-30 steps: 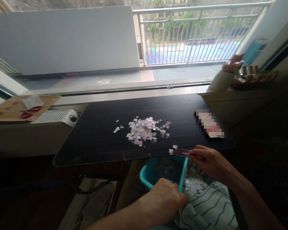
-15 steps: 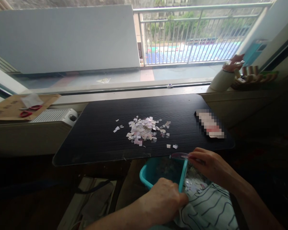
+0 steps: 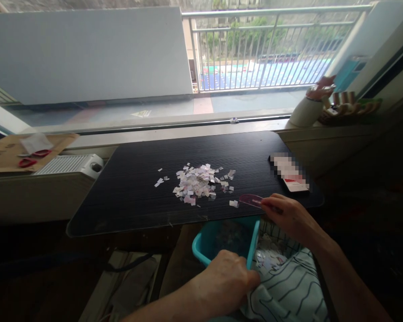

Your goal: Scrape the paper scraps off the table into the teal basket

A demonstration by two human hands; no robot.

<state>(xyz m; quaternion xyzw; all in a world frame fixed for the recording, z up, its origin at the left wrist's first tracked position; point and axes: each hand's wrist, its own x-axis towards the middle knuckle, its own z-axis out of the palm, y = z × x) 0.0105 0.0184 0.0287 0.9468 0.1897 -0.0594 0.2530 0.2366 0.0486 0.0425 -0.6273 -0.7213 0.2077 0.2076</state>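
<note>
My right hand (image 3: 285, 210) pinches a thin, translucent pink plastic blade with a rounded end (image 3: 251, 200). The blade's tip lies at the front of the black table (image 3: 121, 197), beside a couple of loose paper pieces (image 3: 234, 203). A heap of small, pale cut paper pieces (image 3: 196, 182) lies mid-table, to the left of the blade. Below the table edge, my left hand (image 3: 230, 279) is closed on the near rim of a teal tub (image 3: 201, 255); its fingertips are hidden. The tub's dim inside holds small pieces.
More paper pieces (image 3: 270, 255) lie right of the tub, by striped cloth (image 3: 295, 286). A phone-like item (image 3: 290, 174), partly blurred out, rests at the table's right. Red-handled scissors (image 3: 28, 162) lie on brown cardboard (image 3: 3, 154) at left. A white jug (image 3: 305, 109) stands on the sill.
My right hand has lifted the pink blade from over the tub's rim up to the table's front edge. Near its tip, the loose pieces now sit closer together. My left hand stays at the tub.
</note>
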